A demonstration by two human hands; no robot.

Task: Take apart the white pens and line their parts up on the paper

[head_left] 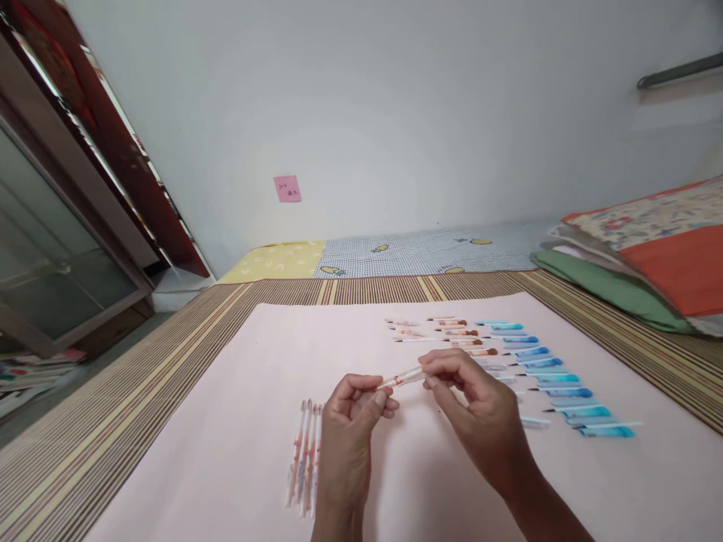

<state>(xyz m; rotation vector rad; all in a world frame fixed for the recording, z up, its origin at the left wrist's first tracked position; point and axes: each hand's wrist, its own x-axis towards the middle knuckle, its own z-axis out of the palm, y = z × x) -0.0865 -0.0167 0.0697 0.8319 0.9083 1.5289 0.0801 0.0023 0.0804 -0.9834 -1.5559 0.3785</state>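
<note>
Between my two hands is a slim pale pen [401, 378] with red and orange marks, held above the pink sheet. My left hand [358, 410] pinches its left end between thumb and fingers. The fingers of my right hand [471, 399] are closed on its right end. Left of my left wrist lies a bundle of several similar pens [302, 459], partly hidden by the wrist. Rows of blue pen parts [570, 391] with thin white refills lie beyond my right hand. Several orange-brown pen parts [455, 332] and refills [415, 340] lie farther back, some hidden by that hand.
The pink sheet [226, 391] covers much of a striped mat [135, 376]. Folded bedding [666, 256] is piled at the right, and patterned cloth [395, 252] runs along the wall. A pink note [288, 189] is on the wall. A glass-paned cabinet [50, 241] stands left.
</note>
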